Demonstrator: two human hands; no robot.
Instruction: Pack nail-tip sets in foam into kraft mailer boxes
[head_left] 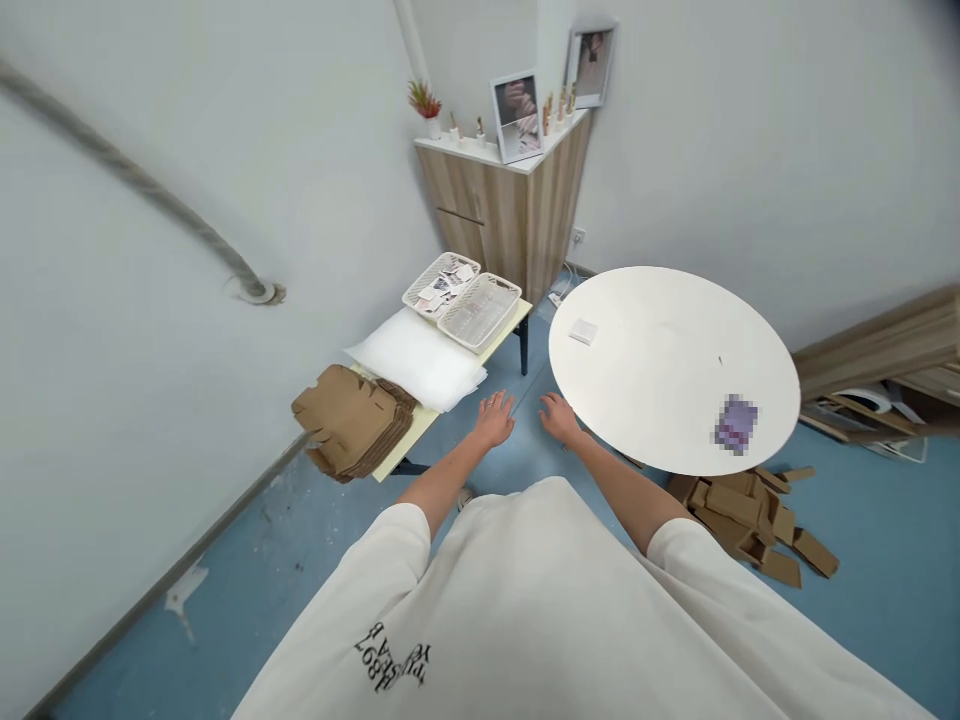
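Observation:
My left hand (495,420) is held out over the floor with its fingers spread and nothing in it. It is nearest to a stack of white sheets (420,358) on a narrow table (405,447). My right hand (558,417) hovers close to the near left edge of a round white table (667,350), its fingers loosely apart and empty. Flattened brown cardboard boxes (349,415) are piled at the near end of the narrow table. Two white plastic baskets stand at its far end: one basket (411,297) holds small printed cards, the other basket (480,312) sits beside it.
A small white packet (583,331) and a pixelated purple item (736,424) lie on the round table. Folded cardboard boxes (750,515) are heaped on the floor below it. A wooden corner cabinet (502,220) bears picture frames and small bottles. At right is a wooden shelf (885,330).

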